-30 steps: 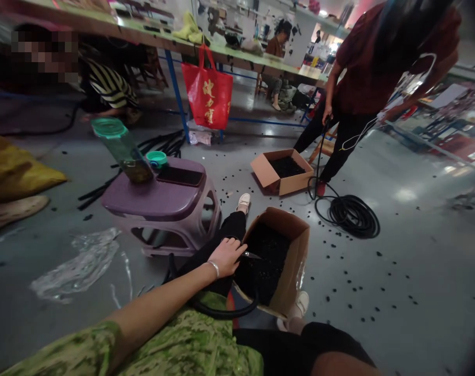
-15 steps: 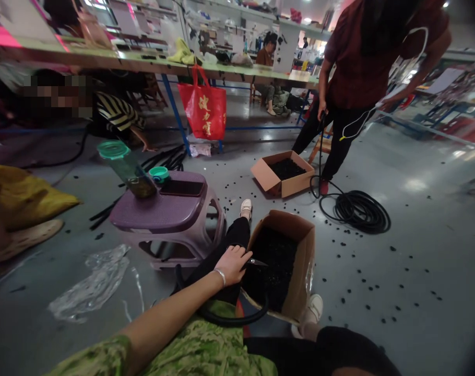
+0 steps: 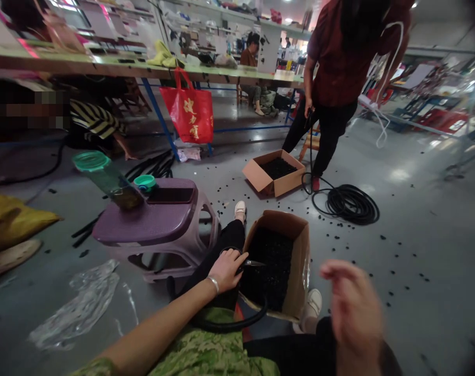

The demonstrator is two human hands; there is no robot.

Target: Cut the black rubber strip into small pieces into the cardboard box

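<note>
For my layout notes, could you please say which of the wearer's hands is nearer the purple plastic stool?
Left. The left hand is just right of the purple plastic stool; the right hand is farther right, beyond the nearer cardboard box.

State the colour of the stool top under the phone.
Purple: the stool top shows best in the head view.

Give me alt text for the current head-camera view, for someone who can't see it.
A left hand holds what look like scissors over a cardboard box of small black pieces, while the right hand, blurred, hovers to its right. A purple stool bearing a bottle and phone stands at left; beyond, a co-worker holds a black tube.
</note>
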